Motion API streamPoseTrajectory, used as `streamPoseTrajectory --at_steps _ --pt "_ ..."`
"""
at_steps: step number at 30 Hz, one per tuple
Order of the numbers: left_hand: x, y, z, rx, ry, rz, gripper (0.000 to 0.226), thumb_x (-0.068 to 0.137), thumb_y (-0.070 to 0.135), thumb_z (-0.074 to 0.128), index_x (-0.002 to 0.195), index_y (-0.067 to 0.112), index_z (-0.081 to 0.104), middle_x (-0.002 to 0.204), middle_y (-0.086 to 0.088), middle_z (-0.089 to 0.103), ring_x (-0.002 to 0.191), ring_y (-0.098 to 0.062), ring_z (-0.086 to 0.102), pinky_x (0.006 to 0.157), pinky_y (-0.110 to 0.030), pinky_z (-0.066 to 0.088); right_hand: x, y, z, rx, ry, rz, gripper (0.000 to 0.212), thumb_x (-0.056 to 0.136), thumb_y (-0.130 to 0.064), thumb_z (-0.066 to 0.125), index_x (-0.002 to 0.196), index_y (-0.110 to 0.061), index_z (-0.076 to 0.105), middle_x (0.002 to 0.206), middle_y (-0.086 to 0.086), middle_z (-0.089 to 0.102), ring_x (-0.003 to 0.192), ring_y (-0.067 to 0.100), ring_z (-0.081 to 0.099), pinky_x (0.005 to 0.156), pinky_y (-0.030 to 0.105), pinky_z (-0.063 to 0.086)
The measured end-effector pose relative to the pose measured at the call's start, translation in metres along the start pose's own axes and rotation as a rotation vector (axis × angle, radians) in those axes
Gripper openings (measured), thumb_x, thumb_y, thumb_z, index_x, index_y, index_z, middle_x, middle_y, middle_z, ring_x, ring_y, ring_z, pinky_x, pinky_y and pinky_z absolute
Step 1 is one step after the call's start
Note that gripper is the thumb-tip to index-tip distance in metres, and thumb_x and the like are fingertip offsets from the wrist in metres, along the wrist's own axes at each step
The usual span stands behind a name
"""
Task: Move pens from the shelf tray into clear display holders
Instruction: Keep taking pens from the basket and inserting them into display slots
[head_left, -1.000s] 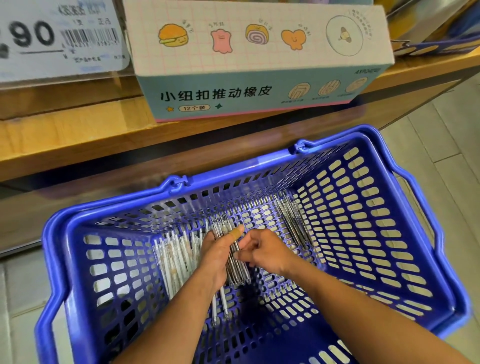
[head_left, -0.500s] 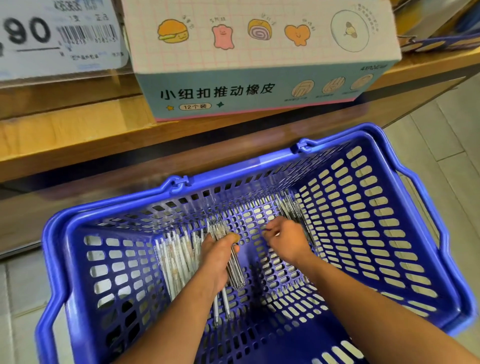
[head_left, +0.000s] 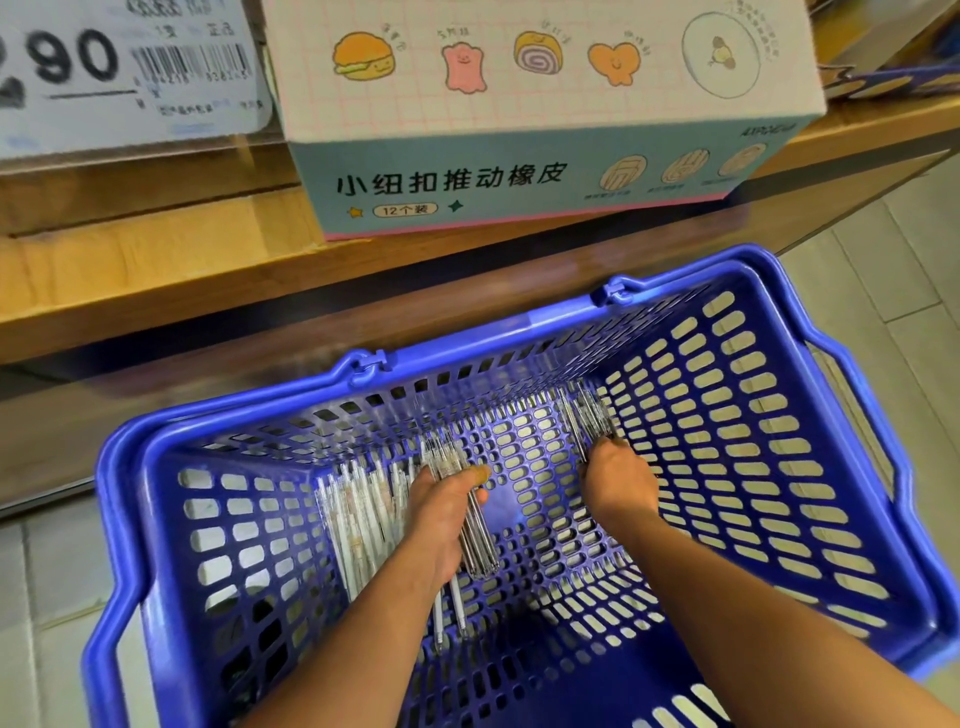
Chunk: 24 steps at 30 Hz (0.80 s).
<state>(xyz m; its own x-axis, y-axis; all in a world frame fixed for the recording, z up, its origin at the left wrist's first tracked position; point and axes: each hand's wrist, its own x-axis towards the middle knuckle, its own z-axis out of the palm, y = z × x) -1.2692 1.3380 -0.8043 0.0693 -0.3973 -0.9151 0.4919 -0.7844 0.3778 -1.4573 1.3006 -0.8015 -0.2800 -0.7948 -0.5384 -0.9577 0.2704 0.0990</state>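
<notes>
In the perforated blue plastic basket (head_left: 779, 467), loose white pens (head_left: 358, 519) lie at left. The left hand (head_left: 441, 514) has its fingers closed round a bundle of clear pens (head_left: 467, 514); some could slide out below. The right hand (head_left: 618, 483) seems, through blur, to pinch another clear bundle (head_left: 587, 415), which might scatter.

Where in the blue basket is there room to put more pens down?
The basket floor is bare between the left hand and the right hand, and along the near end toward the person. It is crowded at the left, where loose pens lie, and at the far right corner with another pen bundle.
</notes>
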Motion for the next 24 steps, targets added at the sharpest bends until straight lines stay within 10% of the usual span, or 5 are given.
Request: streamPoseTrajectory --at_steps 16,24 --pt "-0.008 0.003 0.005 -0.086 -0.101 0.047 0.131 0.048 0.043 0.088 0.156 0.018 0.018 0.155 -0.018 0.038 0.136 -0.035 0.046 0.112 -0.059 0.034 -0.028 -0.041 -0.031 0.691 -0.757 -0.366 0.012 0.091 -0.013 0.066 0.091 -0.01 0.055 0.06 0.001 0.065 0.054 0.013 0.063 0.055 0.023 0.052" --pt "-0.003 -0.001 0.003 -0.047 -0.04 0.037 0.105 0.076 0.012 0.08 0.157 0.016 0.013 0.155 -0.021 0.036 0.138 -0.037 0.041 0.112 -0.057 0.036 -0.036 -0.042 -0.026 0.747 -0.794 -0.442 0.017 0.082 -0.019 0.077 0.086 -0.01 0.062 0.067 0.001 0.066 0.056 0.013 0.06 0.057 0.022 0.052"
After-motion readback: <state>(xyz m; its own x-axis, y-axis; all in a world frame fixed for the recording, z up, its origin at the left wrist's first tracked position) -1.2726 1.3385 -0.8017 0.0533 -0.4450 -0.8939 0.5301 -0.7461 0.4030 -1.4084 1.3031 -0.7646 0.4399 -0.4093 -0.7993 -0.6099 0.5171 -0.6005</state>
